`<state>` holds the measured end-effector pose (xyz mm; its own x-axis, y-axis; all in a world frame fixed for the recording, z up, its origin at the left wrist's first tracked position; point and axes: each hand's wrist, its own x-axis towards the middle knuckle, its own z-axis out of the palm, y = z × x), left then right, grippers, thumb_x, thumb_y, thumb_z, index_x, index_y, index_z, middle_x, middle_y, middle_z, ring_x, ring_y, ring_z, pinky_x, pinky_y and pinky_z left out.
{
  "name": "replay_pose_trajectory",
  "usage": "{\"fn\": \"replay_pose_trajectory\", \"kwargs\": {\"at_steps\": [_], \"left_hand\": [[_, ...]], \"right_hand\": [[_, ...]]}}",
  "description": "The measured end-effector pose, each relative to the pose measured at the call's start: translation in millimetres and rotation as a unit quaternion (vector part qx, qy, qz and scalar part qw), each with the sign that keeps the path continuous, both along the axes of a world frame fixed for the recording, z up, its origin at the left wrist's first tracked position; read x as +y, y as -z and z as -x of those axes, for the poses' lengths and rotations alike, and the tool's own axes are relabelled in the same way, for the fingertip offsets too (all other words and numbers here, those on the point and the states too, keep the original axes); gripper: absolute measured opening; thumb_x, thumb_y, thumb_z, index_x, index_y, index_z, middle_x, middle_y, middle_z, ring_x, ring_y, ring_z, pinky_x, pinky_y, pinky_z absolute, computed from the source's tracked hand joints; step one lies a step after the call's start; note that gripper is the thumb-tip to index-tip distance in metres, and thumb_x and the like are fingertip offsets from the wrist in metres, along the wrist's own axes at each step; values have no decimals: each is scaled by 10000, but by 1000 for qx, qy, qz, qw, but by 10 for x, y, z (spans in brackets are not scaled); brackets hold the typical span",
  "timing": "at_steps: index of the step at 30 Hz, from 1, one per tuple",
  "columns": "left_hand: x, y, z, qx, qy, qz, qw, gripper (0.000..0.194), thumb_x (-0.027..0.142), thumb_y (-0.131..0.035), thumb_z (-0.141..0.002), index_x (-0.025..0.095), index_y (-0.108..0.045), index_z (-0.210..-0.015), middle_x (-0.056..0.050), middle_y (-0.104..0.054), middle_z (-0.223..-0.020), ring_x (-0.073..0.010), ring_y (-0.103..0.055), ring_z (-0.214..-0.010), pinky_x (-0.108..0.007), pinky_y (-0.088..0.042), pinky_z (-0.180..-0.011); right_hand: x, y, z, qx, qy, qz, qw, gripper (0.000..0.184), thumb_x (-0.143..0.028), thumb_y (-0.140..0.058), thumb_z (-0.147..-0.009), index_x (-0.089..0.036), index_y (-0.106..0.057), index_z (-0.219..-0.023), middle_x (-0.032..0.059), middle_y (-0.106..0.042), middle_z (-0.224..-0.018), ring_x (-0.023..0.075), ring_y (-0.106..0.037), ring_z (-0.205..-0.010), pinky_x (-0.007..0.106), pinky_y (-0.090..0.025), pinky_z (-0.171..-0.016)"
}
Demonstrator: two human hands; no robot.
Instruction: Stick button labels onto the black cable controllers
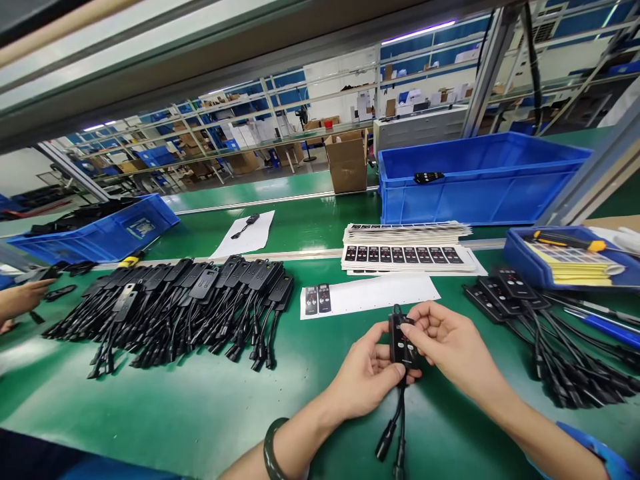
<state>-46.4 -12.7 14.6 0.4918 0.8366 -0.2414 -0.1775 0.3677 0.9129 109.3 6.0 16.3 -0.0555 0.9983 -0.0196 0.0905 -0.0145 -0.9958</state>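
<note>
**Crooked label and tugging cables are the main risks at the controller**

The controller (401,347) is held up over the worktop (200,407), right of centre and toward the near edge. The left hand (363,373) grips its lower part, thumb on the face; the right hand (445,337) has its thumb against the upper face, fingers closed in at the side. If that thumb presses unevenly, the face label could sit skewed or trap a bubble, though whether it is fully stuck down cannot be told. Two cables (401,427) hang free from the controller's lower end; their weight, or a snag, could twist it in the grip.

Just beyond the hands, the label sheet (380,297) lies loose with two labels at its left end, so a knuckle could shift it. Toward the right edge, labelled controllers (510,290) lie overlapped with crossing cords near pens (600,323); pulling one out could drag others or scuff their faces. The crowded pile (200,287) toward the left edge could tangle likewise.
</note>
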Motion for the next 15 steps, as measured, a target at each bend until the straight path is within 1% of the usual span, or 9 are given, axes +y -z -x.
{"fn": "replay_pose_trajectory", "kwargs": {"at_steps": [4, 7, 9, 12, 15], "left_hand": [[-4, -2, 1, 11, 0, -10, 1000, 569, 414, -737, -714, 174, -432, -1132, -106, -636, -872, -172, -640, -807, -214, -520, -766], [-1, -11, 5, 15, -3, -13, 1000, 560, 426, -741, -713, 179, -445, -1120, -106, -636, -890, -175, -639, -814, -222, -519, -774], [1, -14, 10, 11, -6, -11, 1000, 562, 430, -750, -705, 175, -451, -1107, -110, -637, -894, -179, -640, -813, -227, -520, -773], [4, -12, 19, -5, -10, 1, 1000, 571, 425, -771, -685, 163, -449, -1078, -118, -637, -866, -182, -644, -785, -213, -517, -746], [15, -8, 34, -32, -4, 28, 999, 573, 389, -798, -651, 159, -442, -1036, -122, -632, -853, -200, -649, -761, -211, -532, -710]], "right_hand": [[13, -16, 6, -8, 5, 2, 1000, 340, -444, -680, -685, -140, -548, -763, 2, -500, -582, 77, -427, -461, 183, -355, -375], [15, 13, 6, -17, 9, -3, 1000, 360, -465, -686, -677, -142, -549, -757, 7, -503, -584, 91, -446, -470, 196, -367, -376], [11, 48, -2, -28, 19, -15, 999, 373, -463, -685, -694, -154, -534, -837, -1, -515, -598, 101, -468, -481, 205, -385, -396], [14, 100, -26, -61, 40, -46, 996, 420, -444, -677, -728, -188, -458, -978, -22, -529, -627, 113, -501, -511, 219, -425, -459], [46, 143, -52, -129, 44, -74, 988, 400, -452, -654, -752, -199, -454, -988, -20, -500, -679, 114, -502, -565, 226, -444, -512]]}}
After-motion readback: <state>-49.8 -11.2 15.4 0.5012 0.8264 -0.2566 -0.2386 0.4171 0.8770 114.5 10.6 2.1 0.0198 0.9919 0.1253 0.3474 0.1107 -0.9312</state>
